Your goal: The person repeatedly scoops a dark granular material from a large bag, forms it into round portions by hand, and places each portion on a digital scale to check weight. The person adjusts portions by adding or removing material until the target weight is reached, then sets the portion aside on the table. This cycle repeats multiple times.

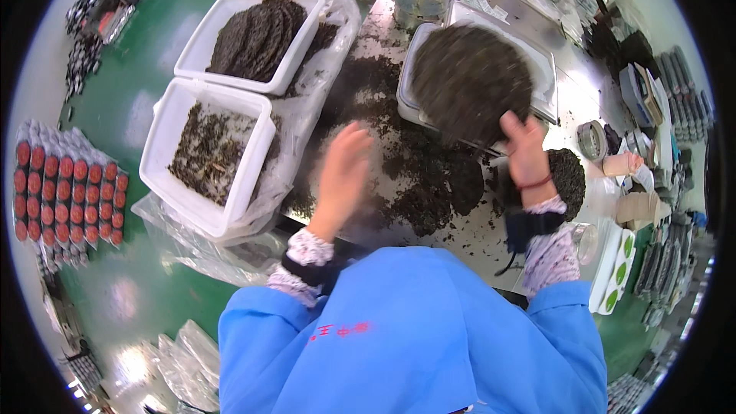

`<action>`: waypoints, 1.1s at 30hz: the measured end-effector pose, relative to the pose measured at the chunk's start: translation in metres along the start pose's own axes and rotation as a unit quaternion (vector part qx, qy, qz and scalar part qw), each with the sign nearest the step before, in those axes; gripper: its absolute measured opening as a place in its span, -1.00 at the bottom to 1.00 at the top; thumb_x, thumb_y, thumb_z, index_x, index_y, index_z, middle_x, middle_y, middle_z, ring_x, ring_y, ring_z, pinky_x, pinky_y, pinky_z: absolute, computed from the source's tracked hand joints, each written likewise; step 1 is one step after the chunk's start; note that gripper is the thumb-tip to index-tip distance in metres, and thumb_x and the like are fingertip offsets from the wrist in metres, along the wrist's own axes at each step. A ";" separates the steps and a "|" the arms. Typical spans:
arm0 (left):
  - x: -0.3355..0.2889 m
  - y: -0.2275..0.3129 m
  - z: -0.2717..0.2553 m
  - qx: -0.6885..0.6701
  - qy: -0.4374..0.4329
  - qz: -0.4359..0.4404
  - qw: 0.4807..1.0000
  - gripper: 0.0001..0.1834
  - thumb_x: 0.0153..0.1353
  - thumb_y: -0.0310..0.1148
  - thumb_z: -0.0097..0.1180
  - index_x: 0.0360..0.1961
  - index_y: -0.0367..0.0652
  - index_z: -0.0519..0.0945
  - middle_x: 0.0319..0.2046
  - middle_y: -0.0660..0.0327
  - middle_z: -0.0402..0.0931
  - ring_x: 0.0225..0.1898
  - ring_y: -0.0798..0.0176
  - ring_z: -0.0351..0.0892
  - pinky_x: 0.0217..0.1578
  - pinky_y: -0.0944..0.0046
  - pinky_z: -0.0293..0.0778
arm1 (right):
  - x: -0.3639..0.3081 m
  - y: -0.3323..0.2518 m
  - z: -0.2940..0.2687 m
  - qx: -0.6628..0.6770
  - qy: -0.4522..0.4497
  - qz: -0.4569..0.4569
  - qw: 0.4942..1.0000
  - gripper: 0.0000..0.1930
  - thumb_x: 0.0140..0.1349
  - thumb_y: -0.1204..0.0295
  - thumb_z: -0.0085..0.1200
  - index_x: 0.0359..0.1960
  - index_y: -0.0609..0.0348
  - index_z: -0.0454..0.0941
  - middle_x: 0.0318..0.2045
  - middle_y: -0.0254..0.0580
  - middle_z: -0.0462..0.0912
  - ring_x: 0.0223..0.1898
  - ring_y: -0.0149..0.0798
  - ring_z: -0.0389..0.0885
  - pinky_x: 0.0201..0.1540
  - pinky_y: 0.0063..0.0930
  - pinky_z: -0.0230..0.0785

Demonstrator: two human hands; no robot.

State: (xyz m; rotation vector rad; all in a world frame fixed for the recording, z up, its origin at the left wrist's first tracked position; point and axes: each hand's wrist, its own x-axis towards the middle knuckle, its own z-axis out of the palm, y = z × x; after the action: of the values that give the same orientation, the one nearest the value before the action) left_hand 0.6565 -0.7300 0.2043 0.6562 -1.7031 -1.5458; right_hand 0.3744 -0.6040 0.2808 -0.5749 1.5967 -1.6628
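Observation:
My right hand (526, 152) grips the near right edge of a round, dark dried seaweed sheet (471, 80), thumb on top. The sheet is blurred by motion and is held over a white tray (547, 69) at the back right, hiding much of it. My left hand (345, 172) is raised over the left part of the table, apart from the sheet. It is smeared by motion, its fingers look stretched out, and nothing shows in it. Loose dark seaweed (429, 176) is heaped and scattered on the metal table between my hands.
To the left, one white bin (181, 54) holds stacked seaweed sheets (261, 38); a nearer bin (264, 142) holds scraps. Clear plastic (326, 69) lies beneath them. A round container (422, 1) stands behind the tray. More dark seaweed (566, 184) lies beside my right wrist.

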 end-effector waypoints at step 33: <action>-0.228 -0.199 0.136 -0.126 -0.312 -0.391 0.857 -0.56 0.35 -0.33 -0.08 0.20 -0.31 0.32 0.02 0.05 0.50 0.01 0.23 0.52 0.06 0.28 0.39 | -0.086 0.306 -0.258 -0.368 0.270 0.049 0.889 -0.46 0.09 0.50 0.12 0.13 0.41 0.29 0.00 0.06 0.53 0.01 -0.08 0.51 0.10 -0.32 0.29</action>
State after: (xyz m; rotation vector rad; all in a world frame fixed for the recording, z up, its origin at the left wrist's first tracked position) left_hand 0.6661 -0.4986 -0.0334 0.8158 -1.6969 -2.7513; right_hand 0.2955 -0.3557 -0.0349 -0.3853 2.6537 -1.1444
